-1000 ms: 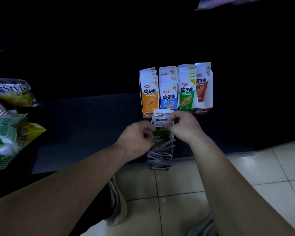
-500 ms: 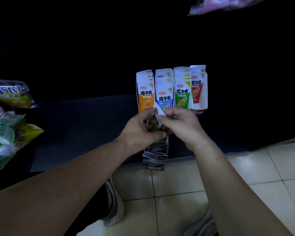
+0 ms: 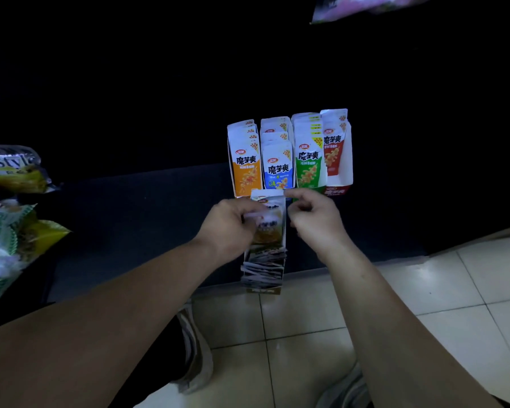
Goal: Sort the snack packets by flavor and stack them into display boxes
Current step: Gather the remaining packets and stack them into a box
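Note:
On a dark shelf stand display boxes of snack packets side by side: orange (image 3: 246,167), blue (image 3: 278,169), green (image 3: 309,166) and red (image 3: 336,154). In front of them a narrow box (image 3: 264,267) holds several dark packets on edge. My left hand (image 3: 230,225) pinches the left edge of an upright dark-yellow packet (image 3: 270,222) at the front box's far end. My right hand (image 3: 312,216) hovers just right of that packet with fingers curled, holding nothing that I can see.
Large green and yellow snack bags (image 3: 9,207) lie at the left edge of the shelf. A pink bag (image 3: 365,7) hangs at the top right. Pale floor tiles (image 3: 424,290) lie below the shelf edge, with my shoes (image 3: 195,348) on them.
Both hands were together on a packet above the front box. Now my right hand has come off to the right and the packet stands upright in my left hand.

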